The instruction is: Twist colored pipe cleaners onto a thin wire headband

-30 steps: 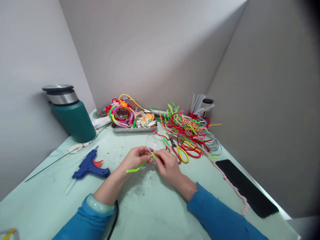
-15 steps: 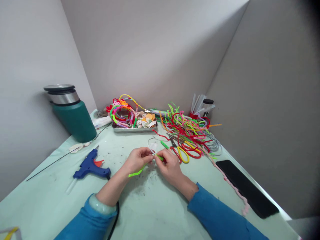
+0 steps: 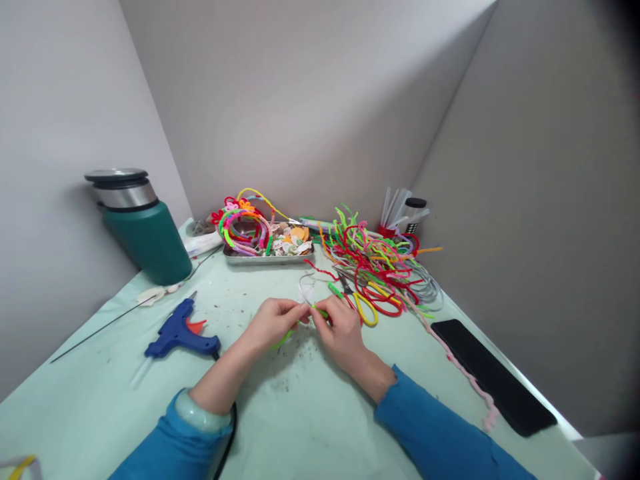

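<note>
My left hand [image 3: 274, 325] is closed, thumb and finger pinching at the middle of the table. A bright green pipe cleaner [image 3: 283, 340] pokes out beneath its fingers. Close beside it on the right, my right hand [image 3: 341, 335] is closed too, gripping green pipe cleaner; a darker green end [image 3: 335, 289] sticks out above its knuckles. A thin, pale curved strip [image 3: 301, 283] rises from between the fingertips of both hands. Exactly how the green pipe cleaner meets the strip is hidden by my fingers.
A blue glue gun [image 3: 181, 333] lies left, near a green bottle [image 3: 150, 233]. At the back are a metal tray [image 3: 270, 259] of paper cut-outs and pipe-cleaner hoops and a tangle of pipe cleaners [image 3: 370, 247]. Scissors [image 3: 367, 309] lie beyond my right hand; a black phone [image 3: 493, 377] is right.
The green tail under my left hand has moved right, and less of it shows. My left fingers have shifted on the strip. The green end above my right hand has moved slightly right.
</note>
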A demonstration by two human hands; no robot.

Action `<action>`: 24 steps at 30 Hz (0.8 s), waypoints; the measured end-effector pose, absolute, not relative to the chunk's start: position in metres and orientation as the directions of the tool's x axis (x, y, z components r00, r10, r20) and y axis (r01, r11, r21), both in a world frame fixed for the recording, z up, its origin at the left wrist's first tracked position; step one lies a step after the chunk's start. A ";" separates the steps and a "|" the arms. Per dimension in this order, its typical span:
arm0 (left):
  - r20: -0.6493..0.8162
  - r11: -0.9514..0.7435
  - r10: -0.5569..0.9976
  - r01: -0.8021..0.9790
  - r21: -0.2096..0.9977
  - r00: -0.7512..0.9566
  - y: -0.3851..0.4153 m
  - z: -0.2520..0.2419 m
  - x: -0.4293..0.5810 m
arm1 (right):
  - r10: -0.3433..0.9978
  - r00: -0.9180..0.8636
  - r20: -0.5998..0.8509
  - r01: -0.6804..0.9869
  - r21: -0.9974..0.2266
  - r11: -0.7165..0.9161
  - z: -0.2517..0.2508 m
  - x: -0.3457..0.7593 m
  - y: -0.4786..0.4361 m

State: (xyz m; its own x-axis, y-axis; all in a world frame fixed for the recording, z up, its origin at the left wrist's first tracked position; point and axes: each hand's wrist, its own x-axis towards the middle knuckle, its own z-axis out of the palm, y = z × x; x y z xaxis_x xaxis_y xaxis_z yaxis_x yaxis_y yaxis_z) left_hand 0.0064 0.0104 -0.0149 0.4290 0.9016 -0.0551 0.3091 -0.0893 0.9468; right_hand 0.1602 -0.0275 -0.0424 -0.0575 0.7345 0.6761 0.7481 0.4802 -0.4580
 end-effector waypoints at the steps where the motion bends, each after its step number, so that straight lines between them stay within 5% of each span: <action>1: -0.077 -0.055 0.904 0.293 0.955 0.421 0.011 -0.016 0.007 | 0.734 -0.065 0.677 0.750 -0.452 0.483 -0.043 0.160 -0.028; 14: -0.216 0.252 0.861 -0.017 0.968 0.461 0.013 -0.019 0.004 | 0.685 -0.244 0.687 0.779 -0.282 0.560 -0.041 0.161 -0.030; 24: -0.268 0.373 0.833 -0.134 0.918 0.484 0.013 -0.020 0.002 | 0.706 -0.174 0.686 0.720 -0.401 0.566 -0.044 0.156 -0.032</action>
